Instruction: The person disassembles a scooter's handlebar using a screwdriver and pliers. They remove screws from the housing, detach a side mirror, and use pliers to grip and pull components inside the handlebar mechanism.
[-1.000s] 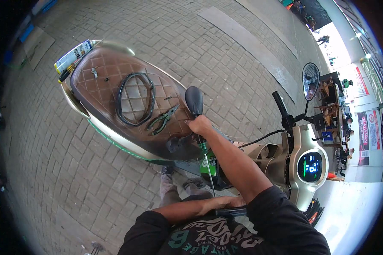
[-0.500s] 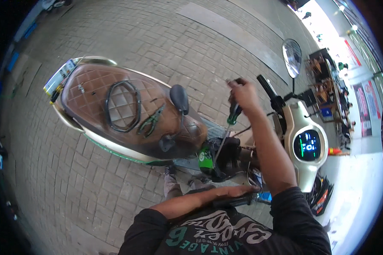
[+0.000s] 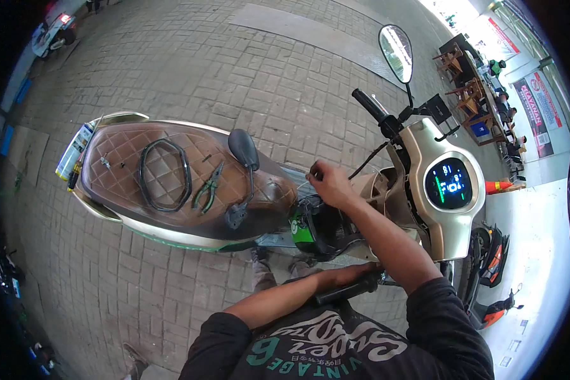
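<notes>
My right hand (image 3: 328,182) is held over the scooter's footwell, just above a black-and-green bag (image 3: 323,235). Its fingers are curled in, and whatever they hold, if anything, is hidden. Low by the near handlebar grip (image 3: 345,292) is my left hand (image 3: 359,273), its fingers out of sight behind the scooter's front. On the brown quilted seat (image 3: 120,190) lie a black ring-shaped frame (image 3: 142,174), green-handled pliers (image 3: 207,190) and a loose mirror (image 3: 244,149) with its stem. The lit round display (image 3: 448,183) sits in the beige handlebar cover (image 3: 418,145).
A spray can (image 3: 75,152) stands at the seat's tail. The far mirror (image 3: 396,54) and far handlebar grip (image 3: 369,106) stick out beyond my right hand. Wooden chairs (image 3: 467,98) and an orange-black motorbike (image 3: 495,259) are at the right. Someone's foot (image 3: 135,354) shows at lower left.
My right hand has come down and left toward the bag. The green-handled screwdriver it held is no longer visible. The view has shifted; my left hand stays by the near grip.
</notes>
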Action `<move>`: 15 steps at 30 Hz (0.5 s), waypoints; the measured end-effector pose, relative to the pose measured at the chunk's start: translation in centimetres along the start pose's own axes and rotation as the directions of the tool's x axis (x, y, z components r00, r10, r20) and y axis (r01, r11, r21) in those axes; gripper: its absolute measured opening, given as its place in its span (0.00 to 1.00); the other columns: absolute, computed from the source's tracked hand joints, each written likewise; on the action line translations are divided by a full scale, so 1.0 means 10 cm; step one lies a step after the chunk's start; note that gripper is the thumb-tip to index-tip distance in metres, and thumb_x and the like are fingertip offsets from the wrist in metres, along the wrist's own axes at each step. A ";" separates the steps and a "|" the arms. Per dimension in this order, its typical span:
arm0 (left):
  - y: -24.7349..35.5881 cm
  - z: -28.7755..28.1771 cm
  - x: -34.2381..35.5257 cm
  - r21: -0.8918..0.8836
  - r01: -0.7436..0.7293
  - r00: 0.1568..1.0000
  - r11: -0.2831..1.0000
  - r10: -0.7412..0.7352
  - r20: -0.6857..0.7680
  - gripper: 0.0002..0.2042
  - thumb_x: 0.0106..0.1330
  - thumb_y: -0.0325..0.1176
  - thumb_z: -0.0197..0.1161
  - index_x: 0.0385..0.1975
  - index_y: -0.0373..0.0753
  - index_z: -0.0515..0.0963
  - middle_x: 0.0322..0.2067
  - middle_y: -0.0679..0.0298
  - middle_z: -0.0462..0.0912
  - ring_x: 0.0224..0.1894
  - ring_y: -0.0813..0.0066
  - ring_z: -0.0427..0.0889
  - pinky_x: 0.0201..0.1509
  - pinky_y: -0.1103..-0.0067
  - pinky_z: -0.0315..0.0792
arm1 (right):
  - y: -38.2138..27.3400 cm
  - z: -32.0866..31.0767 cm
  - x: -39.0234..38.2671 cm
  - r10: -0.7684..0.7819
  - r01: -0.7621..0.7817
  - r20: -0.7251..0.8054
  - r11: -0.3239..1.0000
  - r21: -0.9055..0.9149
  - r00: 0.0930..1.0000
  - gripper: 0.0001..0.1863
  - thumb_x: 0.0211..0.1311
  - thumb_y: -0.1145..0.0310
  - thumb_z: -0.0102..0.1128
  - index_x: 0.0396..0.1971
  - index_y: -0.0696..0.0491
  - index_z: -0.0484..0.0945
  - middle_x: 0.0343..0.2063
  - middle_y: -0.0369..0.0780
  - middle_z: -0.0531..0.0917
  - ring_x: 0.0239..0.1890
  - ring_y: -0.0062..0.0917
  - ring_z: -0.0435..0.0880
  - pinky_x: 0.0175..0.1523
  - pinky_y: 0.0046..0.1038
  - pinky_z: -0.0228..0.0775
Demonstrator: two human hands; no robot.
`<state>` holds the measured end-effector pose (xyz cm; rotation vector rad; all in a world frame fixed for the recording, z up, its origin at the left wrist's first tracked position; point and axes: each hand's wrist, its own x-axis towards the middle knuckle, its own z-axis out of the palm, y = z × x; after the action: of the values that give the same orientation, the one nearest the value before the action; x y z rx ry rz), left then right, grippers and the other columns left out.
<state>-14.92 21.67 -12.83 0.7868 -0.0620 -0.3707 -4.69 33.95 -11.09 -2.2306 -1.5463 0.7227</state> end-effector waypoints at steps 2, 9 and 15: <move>-0.05 -0.02 0.02 0.024 0.018 1.000 1.000 -0.018 0.004 0.25 0.69 0.42 0.38 0.63 0.38 0.52 0.59 0.60 0.60 0.53 0.69 0.65 0.60 0.75 0.56 | 0.13 0.24 0.00 -0.009 0.012 0.075 0.999 -0.049 0.997 0.12 0.53 0.65 0.56 0.33 0.57 0.74 0.29 0.52 0.79 0.35 0.47 0.78 0.39 0.40 0.68; -0.42 -0.10 0.22 -0.047 -0.123 0.991 0.991 0.121 -0.054 0.28 0.68 0.52 0.37 0.61 0.39 0.57 0.49 0.64 0.69 0.44 0.74 0.67 0.50 0.77 0.62 | 0.36 0.70 -0.08 -0.189 0.213 0.224 0.973 -0.088 0.956 0.11 0.51 0.67 0.56 0.32 0.57 0.73 0.30 0.49 0.79 0.38 0.44 0.77 0.42 0.39 0.68; 0.04 0.02 -0.03 0.070 0.000 1.000 0.998 0.000 -0.008 0.27 0.68 0.50 0.38 0.60 0.37 0.59 0.55 0.61 0.67 0.52 0.72 0.66 0.57 0.77 0.59 | -0.04 0.07 -0.15 -0.037 0.061 0.216 0.993 -0.104 0.976 0.12 0.53 0.66 0.57 0.35 0.58 0.73 0.33 0.48 0.80 0.39 0.40 0.78 0.44 0.34 0.69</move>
<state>-15.11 21.92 -12.39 0.8575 -0.0677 -0.3669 -5.79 32.71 -11.10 -2.2449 -1.7759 0.9083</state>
